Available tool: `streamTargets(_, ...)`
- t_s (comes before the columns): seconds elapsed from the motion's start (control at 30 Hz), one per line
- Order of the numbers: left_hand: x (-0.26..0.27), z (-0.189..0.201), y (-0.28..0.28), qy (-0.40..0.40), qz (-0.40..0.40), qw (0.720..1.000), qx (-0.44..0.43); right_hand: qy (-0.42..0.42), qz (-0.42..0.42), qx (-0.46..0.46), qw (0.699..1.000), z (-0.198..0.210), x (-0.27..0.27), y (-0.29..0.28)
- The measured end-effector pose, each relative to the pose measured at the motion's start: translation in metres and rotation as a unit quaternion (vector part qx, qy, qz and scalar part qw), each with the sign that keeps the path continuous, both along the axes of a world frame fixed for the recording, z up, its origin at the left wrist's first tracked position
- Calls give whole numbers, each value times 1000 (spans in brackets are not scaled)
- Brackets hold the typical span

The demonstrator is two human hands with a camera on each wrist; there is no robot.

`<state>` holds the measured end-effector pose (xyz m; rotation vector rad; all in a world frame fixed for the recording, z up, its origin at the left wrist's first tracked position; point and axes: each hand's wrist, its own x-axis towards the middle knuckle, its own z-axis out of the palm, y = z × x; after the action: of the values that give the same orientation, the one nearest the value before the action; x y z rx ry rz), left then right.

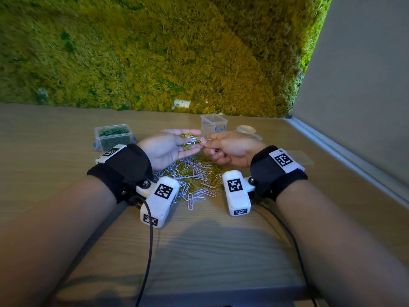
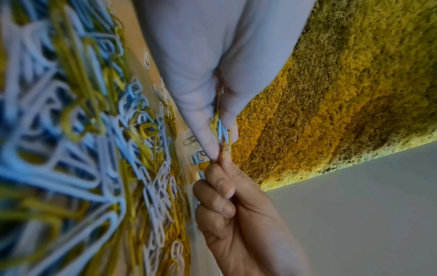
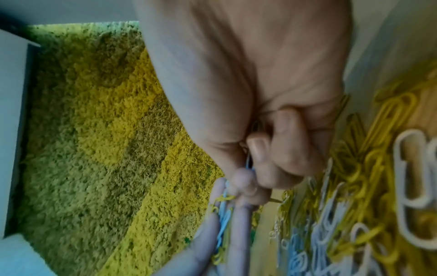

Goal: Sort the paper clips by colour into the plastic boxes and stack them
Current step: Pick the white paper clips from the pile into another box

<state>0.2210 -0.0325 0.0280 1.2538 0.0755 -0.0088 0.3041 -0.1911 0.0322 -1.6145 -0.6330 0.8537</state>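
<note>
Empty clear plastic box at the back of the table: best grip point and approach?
Judging from the head view, come from above and pinch two opposite walls of the empty clear plastic box near the rim: it stands upright, lid off, walls exposed, clear of the right hand.

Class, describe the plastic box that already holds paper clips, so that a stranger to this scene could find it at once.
Start at the moss wall behind the wooden table. Two clear plastic boxes stand near it; take the left one, beyond the left hand. It alone is full of green clips, while the other box looks empty.
</note>
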Motion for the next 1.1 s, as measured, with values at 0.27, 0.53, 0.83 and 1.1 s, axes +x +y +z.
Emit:
streamTargets(0.27, 2, 1, 1, 11, 17, 999, -37, 132, -109, 103, 980, 5, 11, -3)
streamTargets(0.53, 3, -1, -2, -3, 38, 999, -14, 58, -100, 40, 992, 4, 2, 2)
streamTargets(0.83, 4, 0, -4, 13, 50, 998, -31, -150, -144, 0, 978, 4, -2, 4)
streamTargets(1.1, 4, -1, -8, 27, 31, 998, -41, -281, -101, -104, 949, 5, -4, 3)
